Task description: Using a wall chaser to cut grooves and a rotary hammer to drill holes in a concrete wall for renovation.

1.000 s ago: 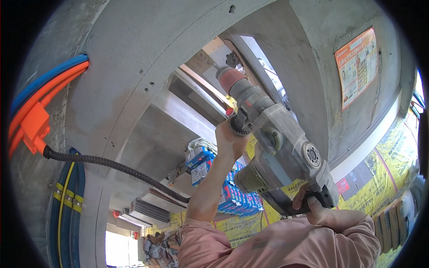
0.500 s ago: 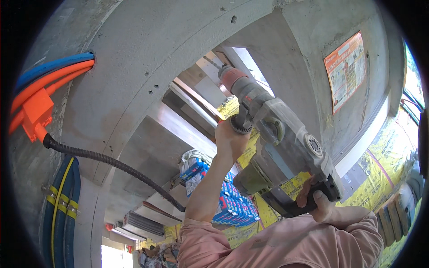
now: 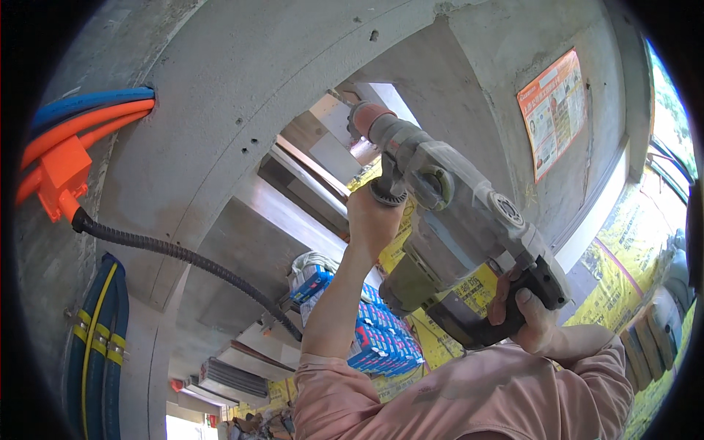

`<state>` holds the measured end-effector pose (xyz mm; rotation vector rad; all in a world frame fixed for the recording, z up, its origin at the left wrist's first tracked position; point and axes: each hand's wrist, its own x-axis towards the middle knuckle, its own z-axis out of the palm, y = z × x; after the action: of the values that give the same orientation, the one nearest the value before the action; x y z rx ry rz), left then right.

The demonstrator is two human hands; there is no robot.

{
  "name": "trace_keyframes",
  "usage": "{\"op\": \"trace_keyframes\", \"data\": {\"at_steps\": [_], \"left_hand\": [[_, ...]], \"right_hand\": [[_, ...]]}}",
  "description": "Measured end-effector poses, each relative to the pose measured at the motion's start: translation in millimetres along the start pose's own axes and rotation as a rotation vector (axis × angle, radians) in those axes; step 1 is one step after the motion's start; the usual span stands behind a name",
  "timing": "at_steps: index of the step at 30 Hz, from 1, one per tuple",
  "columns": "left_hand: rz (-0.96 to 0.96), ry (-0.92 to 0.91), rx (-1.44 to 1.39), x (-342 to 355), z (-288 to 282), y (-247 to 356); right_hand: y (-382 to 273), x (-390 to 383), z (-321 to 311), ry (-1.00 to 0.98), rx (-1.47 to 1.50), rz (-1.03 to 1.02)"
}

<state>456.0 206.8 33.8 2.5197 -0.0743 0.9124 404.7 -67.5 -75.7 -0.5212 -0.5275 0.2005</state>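
A large dusty rotary hammer drill (image 3: 462,202) is raised in front of me, its nose pointing up and to the left. My left hand (image 3: 372,220) is wrapped round the side handle behind the pinkish-red chuck collar (image 3: 375,119). At the rear end, my right hand (image 3: 524,315) grips the dark main handle, fingers curled around it. The thin drill bit (image 3: 339,97) reaches toward the lower edge of the grey concrete beam (image 3: 213,110); whether its tip touches the concrete I cannot tell.
Orange and blue conduits (image 3: 95,117) enter the concrete at left, with a dark corrugated hose (image 3: 183,254) hanging from an orange box (image 3: 62,176). Blue-and-red packages (image 3: 385,337) are stacked below. A printed poster (image 3: 554,114) is on the right wall, above yellow sheeting (image 3: 623,242).
The drill has shifted a little left and upward, bringing its bit closer to the beam's edge. Both hands keep their hold. The poster sits slightly farther left in view.
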Motion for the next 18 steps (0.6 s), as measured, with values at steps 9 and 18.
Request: {"op": "trace_keyframes", "data": {"at_steps": [9,18], "left_hand": [[-0.034,-0.029,-0.030,2,-18,35],[-0.090,0.063,0.072,12,-21,23]], "right_hand": [[-37,-3,39,0.041,0.043,0.027],[-47,31,45,0.106,0.072,0.088]]}}
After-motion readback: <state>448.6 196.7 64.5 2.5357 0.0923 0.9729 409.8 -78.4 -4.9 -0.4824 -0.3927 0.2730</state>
